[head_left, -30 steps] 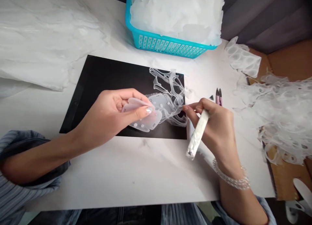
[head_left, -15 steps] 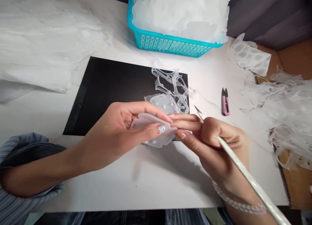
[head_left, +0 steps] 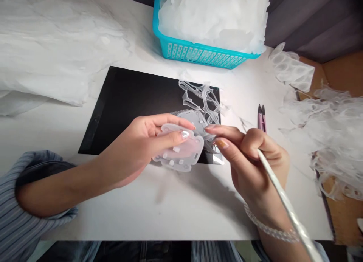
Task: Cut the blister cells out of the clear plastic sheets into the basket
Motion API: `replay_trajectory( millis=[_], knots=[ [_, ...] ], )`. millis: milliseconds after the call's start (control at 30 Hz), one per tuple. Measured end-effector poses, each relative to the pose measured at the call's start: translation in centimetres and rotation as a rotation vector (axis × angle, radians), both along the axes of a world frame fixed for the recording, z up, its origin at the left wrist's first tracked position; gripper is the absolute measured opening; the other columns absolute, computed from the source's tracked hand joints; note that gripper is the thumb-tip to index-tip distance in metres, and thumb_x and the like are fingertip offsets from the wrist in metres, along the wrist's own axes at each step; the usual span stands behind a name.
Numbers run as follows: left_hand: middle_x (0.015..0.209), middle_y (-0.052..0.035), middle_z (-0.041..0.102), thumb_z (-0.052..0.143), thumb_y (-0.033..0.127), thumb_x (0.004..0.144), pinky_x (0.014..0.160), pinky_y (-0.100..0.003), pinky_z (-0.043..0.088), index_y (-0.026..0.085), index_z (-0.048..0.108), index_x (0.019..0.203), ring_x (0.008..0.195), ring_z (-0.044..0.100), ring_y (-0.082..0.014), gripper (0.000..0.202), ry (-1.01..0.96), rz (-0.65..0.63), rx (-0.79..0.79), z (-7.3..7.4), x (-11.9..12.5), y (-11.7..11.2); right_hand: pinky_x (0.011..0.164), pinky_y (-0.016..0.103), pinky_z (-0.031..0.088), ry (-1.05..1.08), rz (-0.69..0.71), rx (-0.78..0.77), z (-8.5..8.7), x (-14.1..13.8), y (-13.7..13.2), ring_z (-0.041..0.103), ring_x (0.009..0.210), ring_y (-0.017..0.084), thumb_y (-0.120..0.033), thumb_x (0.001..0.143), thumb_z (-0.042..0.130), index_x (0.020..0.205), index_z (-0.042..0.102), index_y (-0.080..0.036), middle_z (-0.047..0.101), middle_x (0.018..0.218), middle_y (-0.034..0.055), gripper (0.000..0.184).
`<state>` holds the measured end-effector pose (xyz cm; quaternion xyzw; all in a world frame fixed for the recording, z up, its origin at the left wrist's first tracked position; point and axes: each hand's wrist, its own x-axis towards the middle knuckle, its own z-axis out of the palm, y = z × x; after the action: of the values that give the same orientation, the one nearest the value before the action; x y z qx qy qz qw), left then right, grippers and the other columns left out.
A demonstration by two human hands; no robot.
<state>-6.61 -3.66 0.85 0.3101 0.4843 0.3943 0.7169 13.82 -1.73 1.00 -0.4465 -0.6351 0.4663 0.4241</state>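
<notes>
My left hand (head_left: 147,144) pinches a frosted, translucent moulded piece (head_left: 187,150) between thumb and fingers. The piece has a notched outline, a small slot and several white pads on its face. To the right of it, my right hand (head_left: 255,160) keeps a thin white-handled craft knife (head_left: 278,190) tucked in its curled fingers, with the pointed end facing away from me. Its thumb and index fingertip are slightly apart, close to the piece. A second frosted piece (head_left: 191,118) lies on the black mat (head_left: 136,99) behind my left fingers, partly covered.
Curly cut-off scraps (head_left: 202,97) lie on the mat's right side. Beyond stands a turquoise basket (head_left: 204,54) heaped with frosted pieces. Purple thread snips (head_left: 261,118) rest near my right hand. Translucent sheets (head_left: 51,46) are piled left; a cardboard box (head_left: 344,220) with scraps (head_left: 337,122) stands right.
My right fingers have come off the piece and moved a little to the right. My left hand has turned the piece so its padded face shows more.
</notes>
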Motion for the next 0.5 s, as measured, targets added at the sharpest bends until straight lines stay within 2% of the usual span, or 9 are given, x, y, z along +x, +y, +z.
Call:
replay_trajectory(
  millis=[67,100,200,267,300,333,400,433,500],
  knots=[
    [0.088,-0.0018,0.077,0.066,0.028,0.088,0.081,-0.032,0.059,0.023,0.071,0.097,0.088,0.073,-0.019,0.012,-0.063,0.048,-0.051,-0.1,0.0,0.3,0.088,0.044,0.056,-0.094,0.006,0.175,-0.1,0.3,0.3,0.07,0.103,0.025,-0.011,0.084,0.067,0.063,0.037,-0.024,0.076,0.106,0.0027,0.039],
    [0.092,-0.0034,0.077,0.064,0.026,0.089,0.084,-0.033,0.059,0.022,0.07,0.098,0.092,0.072,-0.0192,0.012,-0.096,0.072,-0.074,-0.2,0.0,0.4,0.09,0.045,0.055,-0.138,0.07,0.288,-0.2,0.4,0.5,0.068,0.108,0.026,-0.011,0.082,0.069,0.063,0.039,-0.024,0.075,0.11,0.003,0.038],
    [0.1,-0.0071,0.076,0.062,0.019,0.088,0.087,-0.033,0.057,0.018,0.07,0.1,0.096,0.071,-0.0198,0.014,-0.188,0.125,-0.128,-0.2,0.0,0.6,0.098,0.05,0.05,-0.287,0.387,0.605,-0.7,0.3,0.7,0.061,0.121,0.029,-0.011,0.075,0.075,0.065,0.045,-0.024,0.072,0.121,0.0018,0.035],
    [0.103,-0.0087,0.075,0.064,0.019,0.086,0.085,-0.032,0.057,0.015,0.071,0.099,0.096,0.071,-0.0207,0.015,-0.208,0.117,-0.147,-0.2,-0.1,0.6,0.098,0.05,0.05,-0.352,0.486,0.717,-1.1,0.0,0.4,0.064,0.117,0.027,-0.005,0.077,0.071,0.066,0.046,-0.023,0.072,0.12,0.0001,0.032],
    [0.105,-0.0095,0.074,0.064,0.02,0.086,0.084,-0.032,0.057,0.014,0.072,0.098,0.097,0.07,-0.0216,0.015,-0.204,0.101,-0.149,-0.2,-0.2,0.6,0.095,0.048,0.051,-0.355,0.461,0.723,-1.3,-0.2,0.2,0.068,0.11,0.025,-0.002,0.079,0.067,0.065,0.045,-0.023,0.073,0.116,-0.0004,0.032],
    [0.108,-0.0102,0.073,0.064,0.023,0.086,0.084,-0.033,0.057,0.014,0.072,0.097,0.1,0.069,-0.0227,0.016,-0.198,0.075,-0.139,-0.1,-0.3,0.6,0.088,0.043,0.054,-0.34,0.388,0.682,-1.4,-0.3,-0.1,0.071,0.099,0.022,0.0,0.08,0.063,0.064,0.043,-0.022,0.075,0.111,-0.0005,0.034],
    [0.113,-0.0101,0.072,0.063,0.031,0.087,0.087,-0.034,0.056,0.015,0.073,0.098,0.107,0.066,-0.0245,0.022,-0.187,0.007,-0.082,0.0,-0.7,0.7,0.065,0.03,0.054,-0.27,0.188,0.472,-1.3,-0.4,-0.4,0.068,0.071,0.015,-0.003,0.083,0.062,0.06,0.036,-0.021,0.077,0.091,-0.0003,0.04],
    [0.113,-0.0096,0.072,0.062,0.036,0.088,0.088,-0.035,0.056,0.016,0.073,0.101,0.108,0.066,-0.0248,0.025,-0.173,-0.037,-0.047,0.1,-0.9,0.8,0.054,0.025,0.048,-0.215,0.092,0.333,-1.2,-0.5,-0.5,0.061,0.059,0.011,-0.007,0.084,0.064,0.06,0.031,-0.021,0.073,0.077,-0.0012,0.044],
    [0.112,-0.009,0.072,0.061,0.043,0.089,0.089,-0.036,0.055,0.017,0.072,0.106,0.106,0.067,-0.0249,0.033,-0.117,-0.144,0.035,0.3,-1.4,1.0,0.047,0.023,0.035,-0.078,-0.018,0.062,-1.0,-0.4,-0.3,0.043,0.049,0.007,-0.017,0.085,0.068,0.06,0.024,-0.021,0.054,0.056,-0.0054,0.051]
  ],
)
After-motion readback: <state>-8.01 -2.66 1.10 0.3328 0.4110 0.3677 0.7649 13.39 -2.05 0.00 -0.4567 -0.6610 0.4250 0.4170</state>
